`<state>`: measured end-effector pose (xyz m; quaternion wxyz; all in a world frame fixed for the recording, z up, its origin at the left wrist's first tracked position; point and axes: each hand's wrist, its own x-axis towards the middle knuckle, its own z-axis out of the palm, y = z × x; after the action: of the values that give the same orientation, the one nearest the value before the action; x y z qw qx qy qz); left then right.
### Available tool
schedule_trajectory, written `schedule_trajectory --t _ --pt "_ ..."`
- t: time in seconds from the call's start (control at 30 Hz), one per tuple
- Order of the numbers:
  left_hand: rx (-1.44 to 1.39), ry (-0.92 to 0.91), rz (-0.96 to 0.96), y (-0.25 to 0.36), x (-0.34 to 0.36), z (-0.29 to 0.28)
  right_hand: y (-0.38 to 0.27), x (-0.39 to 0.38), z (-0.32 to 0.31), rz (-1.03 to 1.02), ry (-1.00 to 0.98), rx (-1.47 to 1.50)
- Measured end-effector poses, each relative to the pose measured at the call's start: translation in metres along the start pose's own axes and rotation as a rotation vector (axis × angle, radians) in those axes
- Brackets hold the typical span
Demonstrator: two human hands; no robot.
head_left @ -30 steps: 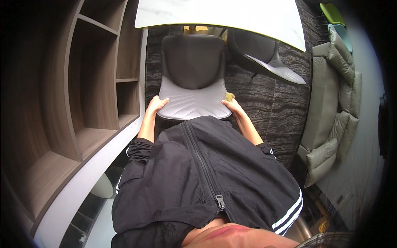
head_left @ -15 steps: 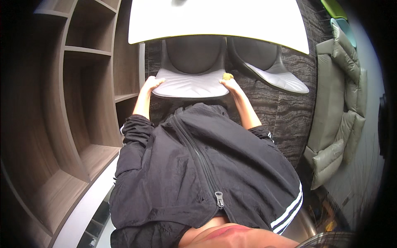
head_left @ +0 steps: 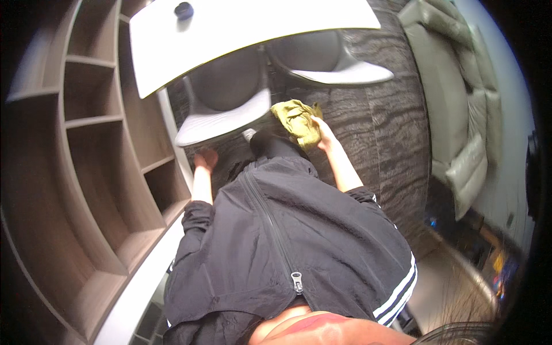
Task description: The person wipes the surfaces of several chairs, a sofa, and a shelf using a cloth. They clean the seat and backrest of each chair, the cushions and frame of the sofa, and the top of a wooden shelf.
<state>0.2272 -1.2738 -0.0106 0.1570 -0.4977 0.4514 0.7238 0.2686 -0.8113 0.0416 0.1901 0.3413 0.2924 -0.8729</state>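
Note:
A crumpled yellow-green cloth (head_left: 300,122) hangs from my right hand (head_left: 325,135), its fingers closed on the edge. The cloth is beside the front corner of a chair with a pale seat (head_left: 230,119), apart from it as far as I can tell. My left hand (head_left: 206,159) is low in front of the same chair, off the seat and near the shelving. Motion smears its fingers, and I make out nothing in it. A second chair (head_left: 351,72) of the same kind stands to the right.
Beyond the chairs is a white table (head_left: 259,20) with a small dark round object (head_left: 184,10) on it. Tall wooden shelving (head_left: 92,122) runs along the left. At the right, a grey-green sofa (head_left: 443,86) stands on the dark patterned floor (head_left: 374,123).
Both hands have come off the chair's edges. The cloth, bunched up in my right hand before, now hangs loose. My left hand has moved down, and the whole view has turned.

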Motion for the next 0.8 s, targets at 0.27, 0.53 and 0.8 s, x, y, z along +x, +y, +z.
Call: schedule_trajectory --t 0.27,0.53,0.8 --pt "0.702 -0.537 -0.045 -0.133 -0.095 0.134 -0.044 -0.206 -0.031 -0.562 -0.129 0.434" --pt "0.712 -1.509 -0.059 -0.161 -0.296 0.329 -0.060 -0.254 -0.040 -0.694 -0.114 0.609" --pt "1.134 -1.454 0.575 -0.253 -0.334 0.430 -0.098 -0.272 -0.129 -0.955 0.049 0.624"
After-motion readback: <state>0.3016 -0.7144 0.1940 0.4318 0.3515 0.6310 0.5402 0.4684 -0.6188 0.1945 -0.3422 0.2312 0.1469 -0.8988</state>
